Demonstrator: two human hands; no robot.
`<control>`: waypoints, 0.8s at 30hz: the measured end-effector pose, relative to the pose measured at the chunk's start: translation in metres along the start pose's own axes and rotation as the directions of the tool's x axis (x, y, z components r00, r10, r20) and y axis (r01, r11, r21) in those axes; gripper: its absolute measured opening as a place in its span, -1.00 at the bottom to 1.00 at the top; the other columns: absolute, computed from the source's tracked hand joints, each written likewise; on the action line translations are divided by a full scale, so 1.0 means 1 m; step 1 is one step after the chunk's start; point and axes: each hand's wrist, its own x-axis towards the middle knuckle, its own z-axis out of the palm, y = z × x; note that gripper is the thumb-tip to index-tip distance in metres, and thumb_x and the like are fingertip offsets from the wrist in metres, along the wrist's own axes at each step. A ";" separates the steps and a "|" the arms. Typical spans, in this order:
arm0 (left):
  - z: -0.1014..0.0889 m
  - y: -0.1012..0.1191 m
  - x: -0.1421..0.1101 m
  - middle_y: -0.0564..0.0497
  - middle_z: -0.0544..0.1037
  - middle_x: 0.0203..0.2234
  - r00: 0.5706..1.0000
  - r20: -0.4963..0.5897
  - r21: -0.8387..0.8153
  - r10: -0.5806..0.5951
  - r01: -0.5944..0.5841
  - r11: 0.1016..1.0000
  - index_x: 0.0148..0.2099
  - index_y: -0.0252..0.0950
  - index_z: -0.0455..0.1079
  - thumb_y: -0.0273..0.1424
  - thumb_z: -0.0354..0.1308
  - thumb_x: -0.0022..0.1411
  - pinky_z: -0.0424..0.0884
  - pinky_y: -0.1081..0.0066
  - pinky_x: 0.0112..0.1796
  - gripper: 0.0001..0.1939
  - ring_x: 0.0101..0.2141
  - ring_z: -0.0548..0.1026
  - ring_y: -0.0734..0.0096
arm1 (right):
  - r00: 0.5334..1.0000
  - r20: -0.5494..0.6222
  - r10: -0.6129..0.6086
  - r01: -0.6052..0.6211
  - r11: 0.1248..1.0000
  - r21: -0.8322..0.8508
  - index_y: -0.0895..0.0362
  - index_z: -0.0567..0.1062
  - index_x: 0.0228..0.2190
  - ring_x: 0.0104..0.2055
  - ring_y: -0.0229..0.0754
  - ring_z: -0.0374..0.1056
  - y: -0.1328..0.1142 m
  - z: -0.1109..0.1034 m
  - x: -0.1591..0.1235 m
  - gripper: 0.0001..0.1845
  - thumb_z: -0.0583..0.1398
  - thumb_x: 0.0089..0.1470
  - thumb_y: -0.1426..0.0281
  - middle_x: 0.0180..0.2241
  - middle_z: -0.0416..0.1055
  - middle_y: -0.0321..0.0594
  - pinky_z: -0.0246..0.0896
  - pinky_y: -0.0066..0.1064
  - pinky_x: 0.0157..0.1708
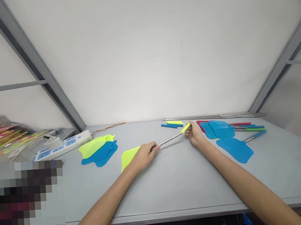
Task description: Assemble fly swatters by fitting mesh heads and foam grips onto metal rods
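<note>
A yellow-green fly swatter (129, 157) with a metal rod lies slantwise between my hands, its perforated head at the lower left. My left hand (146, 155) is closed round it where head and rod meet, hiding that joint. At the upper right end, my right hand (192, 133) is closed by the yellow-green handle sleeve (185, 127), with the fingers at its tip. Loose blue sleeves (169, 126) and a yellow-green sleeve (175, 122) lie just behind my right hand.
Yellow-green swatter heads (93, 146) and blue ones (99, 154) are stacked at left, near a white power strip (63, 145). Several swatters with handles, including a blue one (235, 149), lie at right. Metal rods (217, 116) run along the wall. Colourful wrapped goods (6, 135) sit far left.
</note>
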 end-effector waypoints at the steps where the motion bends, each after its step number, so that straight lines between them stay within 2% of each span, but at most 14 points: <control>1: 0.000 -0.001 0.000 0.13 0.25 -0.63 1.000 -0.006 -0.002 -0.003 0.003 1.000 -0.48 -0.24 0.14 -0.16 -0.26 0.24 0.06 0.46 -0.54 -0.64 -0.58 0.22 0.46 | 1.000 0.002 -0.007 0.007 1.000 -0.001 0.18 0.32 -0.15 -0.25 -0.20 0.30 -0.001 0.000 -0.001 -0.70 0.06 0.10 0.30 -0.17 0.31 -0.15 0.28 -0.27 -0.30; 7: -0.002 -0.005 0.000 0.13 0.27 -0.62 1.000 -0.025 -0.014 -0.018 0.017 1.000 -0.47 -0.24 0.14 -0.16 -0.25 0.23 0.07 0.46 -0.53 -0.65 -0.56 0.24 0.46 | 0.997 0.026 -0.072 0.072 0.997 -0.012 0.17 0.32 -0.13 -0.22 -0.18 0.29 -0.005 0.002 -0.006 -0.69 0.05 0.10 0.30 -0.15 0.29 -0.14 0.26 -0.24 -0.27; 12: -0.002 -0.006 0.000 0.13 0.27 -0.62 1.000 -0.015 -0.019 -0.022 0.022 1.000 -0.48 -0.24 0.14 -0.16 -0.25 0.23 0.06 0.46 -0.54 -0.64 -0.56 0.23 0.46 | 0.990 0.101 -0.101 0.107 0.993 -0.054 0.17 0.32 -0.14 -0.23 -0.19 0.30 -0.003 0.006 -0.012 -0.70 0.05 0.10 0.30 -0.16 0.30 -0.15 0.27 -0.26 -0.28; 18: -0.001 -0.007 -0.001 0.13 0.27 -0.61 1.000 0.004 -0.006 -0.028 0.028 1.000 -0.48 -0.25 0.15 -0.16 -0.25 0.23 0.05 0.46 -0.56 -0.64 -0.57 0.23 0.47 | 0.976 0.214 -0.028 0.050 0.994 -0.097 0.21 0.34 -0.18 -0.29 -0.22 0.31 0.011 0.017 -0.026 -0.70 0.06 0.09 0.29 -0.22 0.33 -0.17 0.28 -0.29 -0.33; 24: -0.001 -0.005 -0.001 0.12 0.30 -0.60 1.000 0.026 0.014 -0.014 0.014 1.000 -0.46 -0.25 0.19 -0.16 -0.26 0.23 0.07 0.46 -0.55 -0.62 -0.56 0.25 0.47 | 0.974 0.223 0.034 -0.030 0.999 -0.022 0.21 0.34 -0.20 -0.32 -0.24 0.31 0.008 0.018 -0.028 -0.72 0.07 0.09 0.31 -0.25 0.33 -0.18 0.28 -0.33 -0.36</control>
